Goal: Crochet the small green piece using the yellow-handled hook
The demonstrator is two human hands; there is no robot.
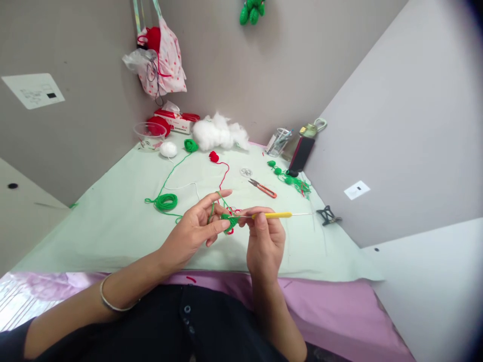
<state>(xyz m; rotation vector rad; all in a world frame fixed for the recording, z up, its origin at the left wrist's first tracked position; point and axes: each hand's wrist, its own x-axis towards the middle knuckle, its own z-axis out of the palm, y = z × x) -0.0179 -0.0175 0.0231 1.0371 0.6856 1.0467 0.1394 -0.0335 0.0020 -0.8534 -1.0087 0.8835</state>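
My left hand point(198, 221) pinches a small green crochet piece point(230, 222) with red yarn at its lower edge. Green yarn runs over the raised index finger of that hand. Closed around a yellow-handled crochet hook point(277, 215) is my right hand point(265, 239), and the hook's metal tip reaches the green piece. A coil of green yarn point(166, 202) lies to the left on the pale cloth. Red yarn trails from a small red ball point(214, 157) towards the piece.
Orange-handled snips point(263, 188) lie beyond my right hand. White stuffing point(219, 133), a plastic tub point(150, 137), a tissue box point(177, 121) and a white ball point(168, 149) stand at the back. Green crocheted pieces point(289, 178), a phone point(302, 155) and a black stand point(327, 215) are at right.
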